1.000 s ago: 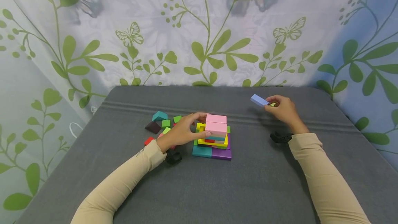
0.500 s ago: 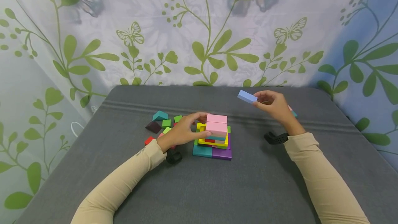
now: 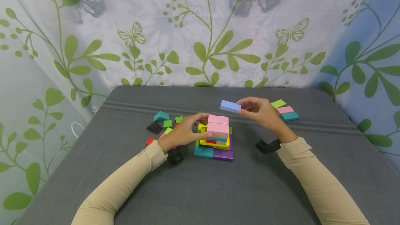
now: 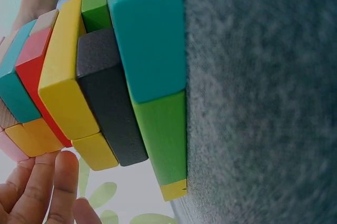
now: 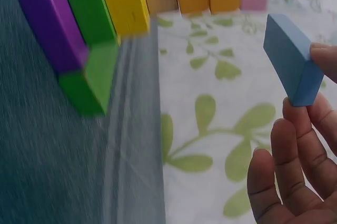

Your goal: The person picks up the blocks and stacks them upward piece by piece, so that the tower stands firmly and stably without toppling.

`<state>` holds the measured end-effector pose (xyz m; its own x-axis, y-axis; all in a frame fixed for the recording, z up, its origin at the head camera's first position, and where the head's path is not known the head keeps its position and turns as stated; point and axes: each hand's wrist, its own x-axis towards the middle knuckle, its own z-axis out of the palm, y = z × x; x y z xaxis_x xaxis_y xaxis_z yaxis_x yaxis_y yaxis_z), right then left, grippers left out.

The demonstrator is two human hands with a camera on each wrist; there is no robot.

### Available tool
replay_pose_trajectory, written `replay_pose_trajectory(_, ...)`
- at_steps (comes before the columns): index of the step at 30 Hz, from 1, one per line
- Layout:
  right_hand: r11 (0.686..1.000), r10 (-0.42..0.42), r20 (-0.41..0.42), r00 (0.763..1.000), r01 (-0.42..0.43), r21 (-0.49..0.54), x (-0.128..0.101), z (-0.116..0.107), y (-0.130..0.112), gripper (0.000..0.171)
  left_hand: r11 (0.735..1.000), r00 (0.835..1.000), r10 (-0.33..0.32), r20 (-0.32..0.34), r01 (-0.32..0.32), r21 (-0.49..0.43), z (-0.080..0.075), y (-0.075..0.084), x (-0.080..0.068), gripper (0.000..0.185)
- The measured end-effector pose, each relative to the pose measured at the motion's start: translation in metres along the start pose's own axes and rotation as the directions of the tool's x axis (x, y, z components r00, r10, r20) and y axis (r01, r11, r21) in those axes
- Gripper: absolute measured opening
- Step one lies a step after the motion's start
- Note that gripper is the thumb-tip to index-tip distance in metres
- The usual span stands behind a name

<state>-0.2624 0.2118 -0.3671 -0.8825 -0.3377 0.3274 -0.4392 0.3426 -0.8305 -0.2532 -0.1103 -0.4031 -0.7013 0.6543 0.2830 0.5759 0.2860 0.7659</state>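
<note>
A stepped tower of colourful wooden blocks (image 3: 218, 128) stands in the middle of the table, two pink blocks on top. My left hand (image 3: 185, 131) steadies its upper left side, thumb at the front and fingers toward the back; in the left wrist view its fingertips (image 4: 66, 166) touch the upper blocks. Right of the tower and above its top, my right hand (image 3: 257, 112) pinches a light blue rectangular block (image 3: 230, 106) by one end. In the right wrist view this blue block (image 5: 292, 61) is apart from the tower, between thumb and fingers.
Several loose blocks, among them a teal triangular block (image 3: 161, 116) and a dark one (image 3: 154, 127), lie left of the tower. Lime, pink and teal blocks (image 3: 289, 116) lie to the right, behind my right hand. The grey table (image 3: 200, 190) meets a patterned curtain (image 3: 175, 44) at the back.
My right hand has moved left toward the tower with the blue block, uncovering the blocks lying at the right. My left hand has stayed on the tower.
</note>
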Motion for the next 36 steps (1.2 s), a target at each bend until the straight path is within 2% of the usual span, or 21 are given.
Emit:
replay_pose_trajectory(6, 0.998, -0.066, 0.073, 0.995, 0.065, 0.008, -0.001, 0.016, -0.004, 0.028, 1.000, 1.000, -0.002, 0.009, 0.002, -0.018, 0.000, 0.001, 0.000, 0.083)
replay_pose_trajectory(12, 0.996, -0.089, 0.124, 0.988, 0.088, 0.018, -0.002, 0.024, -0.008, 0.029, 1.000, 1.000, -0.013, 0.014, 0.013, -0.022, -0.001, 0.000, 0.000, 0.087)
replay_pose_trajectory(23, 0.995, -0.101, 0.141, 0.985, 0.100, 0.014, -0.003, 0.027, -0.009, 0.030, 0.999, 0.999, -0.030, 0.017, 0.031, -0.012, 0.000, 0.001, 0.000, 0.078)
replay_pose_trajectory(36, 0.994, -0.105, 0.143, 0.984, 0.104, 0.015, -0.003, 0.029, -0.010, 0.030, 0.999, 0.999, -0.041, 0.016, 0.041, -0.009, 0.000, 0.000, 0.000, 0.079)
